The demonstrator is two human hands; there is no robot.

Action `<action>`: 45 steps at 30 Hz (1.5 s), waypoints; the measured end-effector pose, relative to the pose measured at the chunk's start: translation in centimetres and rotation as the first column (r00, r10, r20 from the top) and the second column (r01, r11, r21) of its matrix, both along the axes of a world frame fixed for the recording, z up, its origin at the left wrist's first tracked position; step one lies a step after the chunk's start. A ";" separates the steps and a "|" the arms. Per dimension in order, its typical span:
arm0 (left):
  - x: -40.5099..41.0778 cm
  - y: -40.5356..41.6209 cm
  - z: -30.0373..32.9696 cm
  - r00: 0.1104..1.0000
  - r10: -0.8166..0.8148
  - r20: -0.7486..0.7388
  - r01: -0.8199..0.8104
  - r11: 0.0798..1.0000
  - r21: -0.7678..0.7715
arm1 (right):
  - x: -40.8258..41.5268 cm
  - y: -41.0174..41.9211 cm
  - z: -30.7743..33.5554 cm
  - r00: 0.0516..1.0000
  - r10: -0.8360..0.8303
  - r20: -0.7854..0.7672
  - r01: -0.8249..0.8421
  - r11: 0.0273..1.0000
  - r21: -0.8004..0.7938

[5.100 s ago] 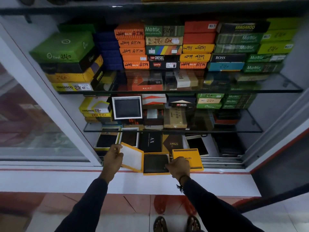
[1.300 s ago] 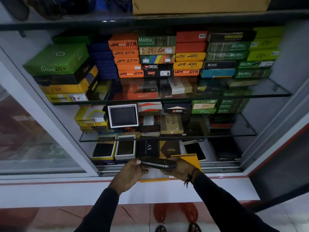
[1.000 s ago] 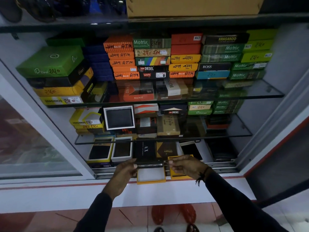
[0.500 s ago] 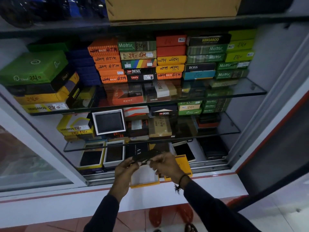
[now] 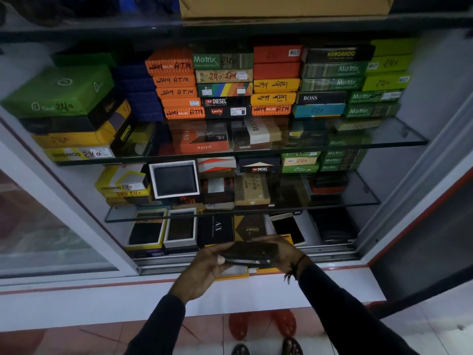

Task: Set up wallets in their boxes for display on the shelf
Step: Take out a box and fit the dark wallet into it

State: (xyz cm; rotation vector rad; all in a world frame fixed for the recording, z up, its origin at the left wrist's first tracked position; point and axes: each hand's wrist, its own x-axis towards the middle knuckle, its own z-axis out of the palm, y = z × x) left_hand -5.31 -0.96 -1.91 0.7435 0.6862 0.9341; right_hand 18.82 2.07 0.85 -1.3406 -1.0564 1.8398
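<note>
Both hands hold a dark wallet flat at about 6 o'clock in the view, just in front of the bottom shelf. The left hand grips its 9 o'clock end and the right hand closes over its 3 o'clock end, probably to square it up before seating it. Right beneath, the open yellow box sits on the ledge, its edge peeking out at 6 o'clock of the wallet, ready to receive it. Finished open boxes stand at 9 o'clock on that shelf.
</note>
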 end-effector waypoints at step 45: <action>-1.8 -1.4 -0.5 0.324 0.627 -0.708 0.238 0.670 0.703 | -1.3 -2.4 -0.3 0.680 -0.382 0.626 -0.380 0.547 0.746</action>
